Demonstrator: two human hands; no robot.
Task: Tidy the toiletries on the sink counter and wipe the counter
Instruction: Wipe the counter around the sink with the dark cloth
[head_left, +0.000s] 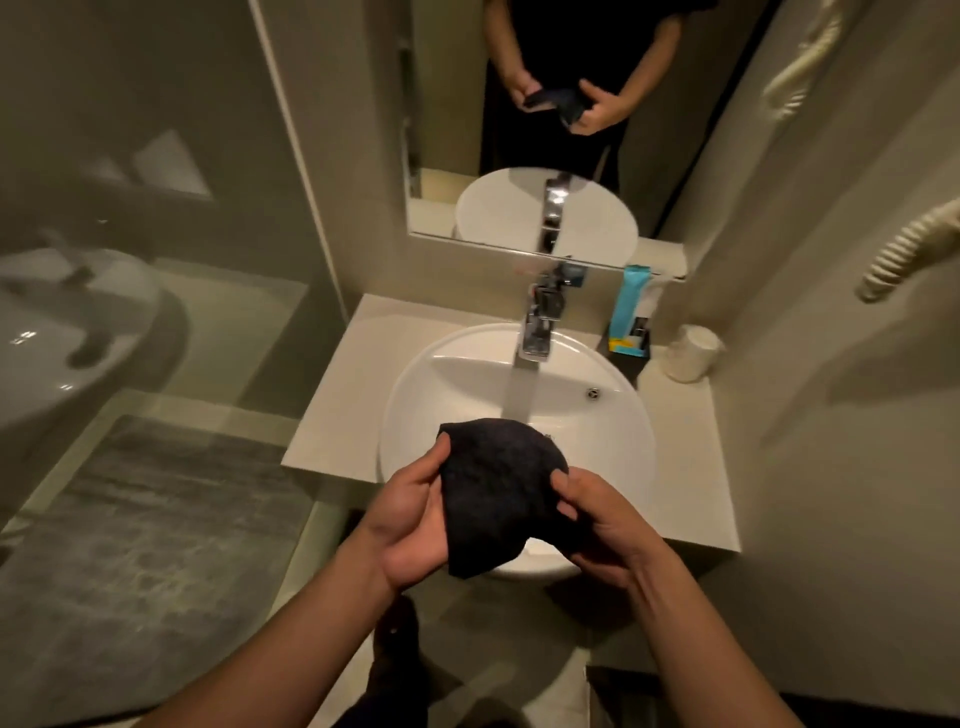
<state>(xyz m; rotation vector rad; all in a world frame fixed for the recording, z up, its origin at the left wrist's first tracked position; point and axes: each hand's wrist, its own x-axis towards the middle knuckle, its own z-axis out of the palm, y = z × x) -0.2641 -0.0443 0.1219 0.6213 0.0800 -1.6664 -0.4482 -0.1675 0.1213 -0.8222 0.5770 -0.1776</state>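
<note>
Overhead, a dark crumpled cloth (498, 488) hung above the round white basin (613, 441) | left hand (410, 519) and right hand (597, 525) pinched opposite edges, equally near | running water (521, 392) lay just beyond the fingers, touching the cloth's far edge.

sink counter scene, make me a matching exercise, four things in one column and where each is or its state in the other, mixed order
Things:
1. dark cloth
2. chrome tap
3. white paper roll
4. tall turquoise packet

Places or states:
A. lying at the counter's back right corner
B. running water into the white round basin
C. held between the left hand and the right hand
D. upright in a black holder beside the tap

Pairs: 1-C, 2-B, 3-A, 4-D
</note>
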